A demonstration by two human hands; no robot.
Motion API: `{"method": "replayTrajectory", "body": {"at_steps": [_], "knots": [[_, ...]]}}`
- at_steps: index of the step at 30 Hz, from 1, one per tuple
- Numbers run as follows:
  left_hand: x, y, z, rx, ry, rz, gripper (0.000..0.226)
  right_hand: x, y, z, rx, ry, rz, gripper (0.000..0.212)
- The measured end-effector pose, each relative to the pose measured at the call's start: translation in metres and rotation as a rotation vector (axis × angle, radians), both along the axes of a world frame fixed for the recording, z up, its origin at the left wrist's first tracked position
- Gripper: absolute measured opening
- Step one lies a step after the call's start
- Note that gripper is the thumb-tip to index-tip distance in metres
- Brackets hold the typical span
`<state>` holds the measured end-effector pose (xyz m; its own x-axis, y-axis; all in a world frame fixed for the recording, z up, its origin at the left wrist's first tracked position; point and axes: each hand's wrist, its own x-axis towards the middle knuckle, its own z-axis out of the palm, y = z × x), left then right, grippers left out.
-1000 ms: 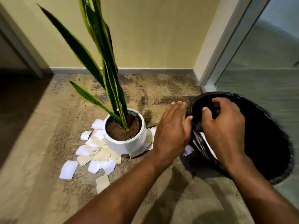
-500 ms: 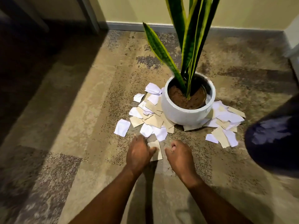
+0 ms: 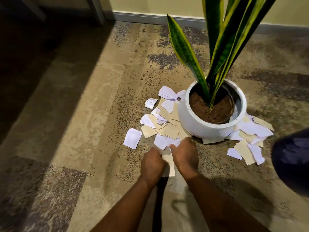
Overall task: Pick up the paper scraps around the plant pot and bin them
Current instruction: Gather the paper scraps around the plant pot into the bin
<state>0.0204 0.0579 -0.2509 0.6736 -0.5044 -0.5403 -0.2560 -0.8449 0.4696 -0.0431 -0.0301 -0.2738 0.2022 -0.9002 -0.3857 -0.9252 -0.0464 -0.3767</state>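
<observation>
Head view: both hands in at the near edge of the litter

Down low over the carpet with the left hand, knuckles up, fingers curled under against the left edge of a beige scrap. Cannot tell whether pinching it or merely pressing (fingertips hidden beneath the hand). Much the same with the right hand: up against the scrap's other side, reaching forward onto the white paper scraps heaped against the left of the white plant pot. Curled too, grip not readable. Nothing lifted clear yet, by the look of it.

Over to the pot's right, a second spread of scraps, with a beige piece seemingly tucked under the base. Off to the left, well apart from the heap, a lone white piece. Plenty left to collect.

Now the risks. Could rake at the heap and only scatter loose sheets further out; hard to get fingertips under thin flat paper on carpet. Could tug at anything trapped under the pot and tear it, or rock the pot and spill soil. Might brush the snake plant leaves when leaning in for the far pieces. Could overfill a fist and shed bits on the way to the dark rounded shape at the right edge, probably the bin, too blurred to say. Easy to overlook that stray, too.
</observation>
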Motion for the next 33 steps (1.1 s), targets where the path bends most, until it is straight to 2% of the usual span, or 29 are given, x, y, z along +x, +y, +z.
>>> {"method": "replayTrajectory", "body": {"at_steps": [2,6,8,12,15,17,20,22,25,29,33], "knots": [[0.011,0.001,0.0,0.002,0.121,0.038,0.026,-0.001,-0.004,-0.005,0.031,-0.028,-0.009,0.04],[0.038,0.007,0.004,-0.166,0.504,0.256,0.036,-0.008,-0.007,-0.008,0.031,-0.085,0.03,0.016],[0.051,0.01,0.007,-0.196,0.562,0.31,0.042,-0.012,-0.006,-0.007,0.049,-0.149,0.016,0.022],[0.058,-0.002,0.007,-0.285,0.445,0.387,0.022,-0.016,-0.008,0.0,0.111,-0.265,-0.029,0.029],[0.049,-0.023,0.008,-0.337,0.329,0.412,0.022,-0.019,-0.009,0.004,0.166,-0.331,-0.075,0.026],[0.042,-0.037,0.008,-0.31,0.244,0.422,0.023,-0.02,-0.01,0.006,0.173,-0.357,-0.087,0.026],[0.03,-0.054,0.008,-0.226,0.144,0.423,0.008,-0.02,-0.01,0.006,0.16,-0.348,-0.07,0.023],[0.023,-0.06,0.007,-0.175,0.106,0.437,0.017,-0.019,-0.01,0.007,0.161,-0.351,-0.077,0.02],[0.015,-0.063,0.005,-0.152,0.108,0.447,0.031,-0.019,-0.009,0.009,0.152,-0.351,-0.08,0.02],[0.012,-0.059,0.008,-0.194,0.152,0.47,0.034,-0.021,-0.011,0.012,0.203,-0.391,-0.1,0.013],[0.009,-0.051,0.014,-0.226,0.278,0.52,0.034,-0.024,-0.011,0.018,0.308,-0.463,-0.17,0.006]]}}
